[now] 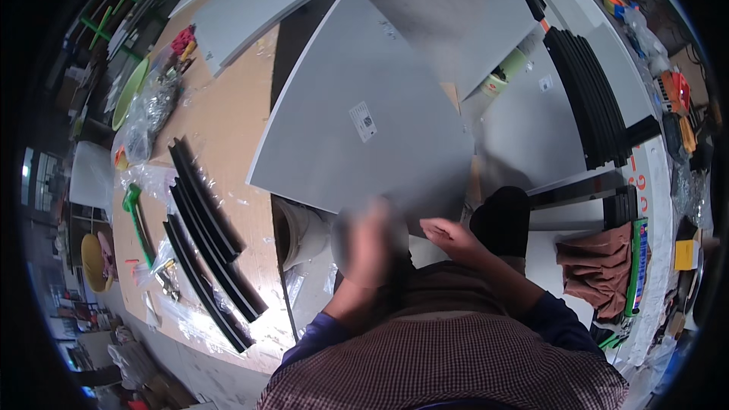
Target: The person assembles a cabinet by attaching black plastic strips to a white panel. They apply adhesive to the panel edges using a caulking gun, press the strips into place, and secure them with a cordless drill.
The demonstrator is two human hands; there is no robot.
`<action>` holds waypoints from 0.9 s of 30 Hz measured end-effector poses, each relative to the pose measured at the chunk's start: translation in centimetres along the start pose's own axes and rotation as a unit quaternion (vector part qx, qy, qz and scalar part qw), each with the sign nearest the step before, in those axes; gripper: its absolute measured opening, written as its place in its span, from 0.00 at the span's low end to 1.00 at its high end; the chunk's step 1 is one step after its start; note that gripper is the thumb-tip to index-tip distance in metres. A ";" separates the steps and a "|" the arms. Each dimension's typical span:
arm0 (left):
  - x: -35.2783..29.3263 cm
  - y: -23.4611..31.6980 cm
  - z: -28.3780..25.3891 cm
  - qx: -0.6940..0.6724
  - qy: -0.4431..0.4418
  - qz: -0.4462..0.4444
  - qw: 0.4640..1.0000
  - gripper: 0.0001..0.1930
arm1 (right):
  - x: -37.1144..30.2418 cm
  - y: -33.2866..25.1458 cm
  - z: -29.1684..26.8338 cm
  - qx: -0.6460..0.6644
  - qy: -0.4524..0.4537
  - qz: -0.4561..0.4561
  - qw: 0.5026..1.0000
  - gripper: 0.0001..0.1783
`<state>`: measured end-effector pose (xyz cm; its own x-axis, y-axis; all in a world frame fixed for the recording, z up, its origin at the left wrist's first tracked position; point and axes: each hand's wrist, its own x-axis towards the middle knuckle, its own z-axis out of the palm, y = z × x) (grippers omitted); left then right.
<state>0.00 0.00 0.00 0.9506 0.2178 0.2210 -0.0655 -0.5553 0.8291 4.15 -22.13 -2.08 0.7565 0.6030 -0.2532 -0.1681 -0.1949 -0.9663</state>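
A grey panel point(342, 76) spreads at twelve o'clock. The left hand point(368, 249), blurred, is at six; the right hand point(446, 234), loosely curled, at four. Curved black strips point(216, 253) lie on the wooden surface point(241, 99) at eight.

Left fingers point(372, 222) in heavy blur

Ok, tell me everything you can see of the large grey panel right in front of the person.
The large grey panel is flat, perhaps coated board, with a paler left edge and a white label near its middle. One corner points forward; its near side lies by the blurred left hand. Whether they touch, and what supports the panel, I cannot tell.
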 end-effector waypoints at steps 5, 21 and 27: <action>1.9 -2.9 5.1 -0.161 -0.013 -0.190 0.968 0.14 | -2.2 2.5 -1.1 0.026 0.019 0.082 0.996 0.17; 3.7 -5.0 9.5 -0.497 0.119 -0.310 0.802 0.22 | -1.0 4.0 -1.4 0.077 0.006 0.157 0.984 0.18; 4.4 -3.4 4.5 -0.495 0.150 -0.299 0.802 0.21 | -1.3 5.3 -2.2 0.118 0.067 0.166 0.977 0.17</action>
<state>5.80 -0.77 -4.14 0.7956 0.4735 -0.3779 0.0247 0.5979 0.8012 3.64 -25.69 -6.81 0.7091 0.4274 -0.5608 -0.5467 -0.1691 -0.8201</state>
